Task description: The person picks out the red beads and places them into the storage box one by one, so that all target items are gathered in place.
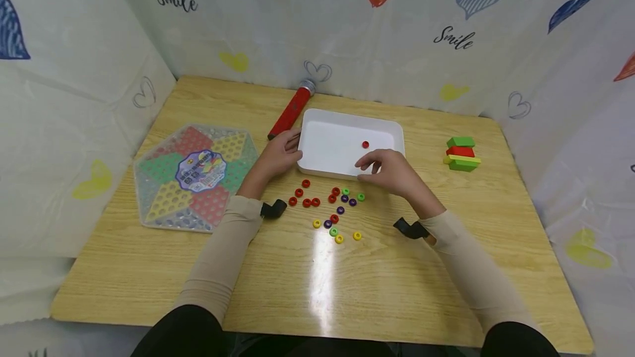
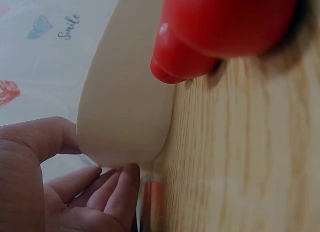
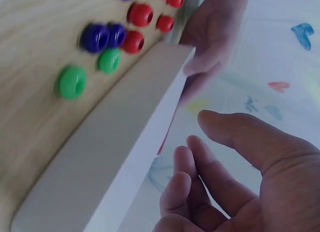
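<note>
A shallow white tray lies on the wooden table with one red bead inside. My left hand holds the tray by its near left corner; in the left wrist view the thumb touches the rim and the fingers meet the outer wall. Over the tray's near right edge hovers my right hand, thumb and fingers parted with nothing between them, as the right wrist view also shows. In front of the tray several ring-shaped beads lie scattered: red beads, purple beads, green beads and yellow beads.
Left of the tray sits a hexagonal game board with coloured sections. A red microphone lies behind the left hand. Stacked green, red and yellow blocks stand at the right. A curtain with hearts closes off the table's back.
</note>
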The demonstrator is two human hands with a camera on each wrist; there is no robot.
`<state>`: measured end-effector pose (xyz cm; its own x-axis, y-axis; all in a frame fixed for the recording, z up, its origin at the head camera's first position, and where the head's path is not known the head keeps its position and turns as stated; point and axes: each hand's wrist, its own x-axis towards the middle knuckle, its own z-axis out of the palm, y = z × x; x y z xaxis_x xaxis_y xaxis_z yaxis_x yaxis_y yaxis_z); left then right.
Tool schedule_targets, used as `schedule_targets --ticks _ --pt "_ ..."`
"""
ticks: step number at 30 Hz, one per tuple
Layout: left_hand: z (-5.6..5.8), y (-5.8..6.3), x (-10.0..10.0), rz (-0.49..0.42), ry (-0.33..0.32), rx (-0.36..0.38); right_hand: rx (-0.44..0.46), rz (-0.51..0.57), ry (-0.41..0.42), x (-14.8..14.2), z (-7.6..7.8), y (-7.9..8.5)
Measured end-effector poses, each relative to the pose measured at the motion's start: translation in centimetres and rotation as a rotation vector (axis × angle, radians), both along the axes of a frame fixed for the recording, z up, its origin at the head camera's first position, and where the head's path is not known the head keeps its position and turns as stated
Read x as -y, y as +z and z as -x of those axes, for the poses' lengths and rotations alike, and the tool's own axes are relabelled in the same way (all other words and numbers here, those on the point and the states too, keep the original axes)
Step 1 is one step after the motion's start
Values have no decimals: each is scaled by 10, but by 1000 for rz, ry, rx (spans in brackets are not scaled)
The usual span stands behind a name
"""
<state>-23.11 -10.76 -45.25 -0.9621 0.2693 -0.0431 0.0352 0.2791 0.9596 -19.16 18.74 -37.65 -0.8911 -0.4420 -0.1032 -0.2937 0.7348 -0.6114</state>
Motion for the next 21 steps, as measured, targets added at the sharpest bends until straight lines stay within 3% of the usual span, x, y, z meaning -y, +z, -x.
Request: schedule_targets --ticks 10,15,21 --pt "0 1 1 -10 -3 12 40 124 117 21 -42 -23" --pt "0 0 1 -19 2 18 81 139 139 28 -53 -38" --pt "0 0 1 -20 1 17 89 121 128 30 -60 -43"
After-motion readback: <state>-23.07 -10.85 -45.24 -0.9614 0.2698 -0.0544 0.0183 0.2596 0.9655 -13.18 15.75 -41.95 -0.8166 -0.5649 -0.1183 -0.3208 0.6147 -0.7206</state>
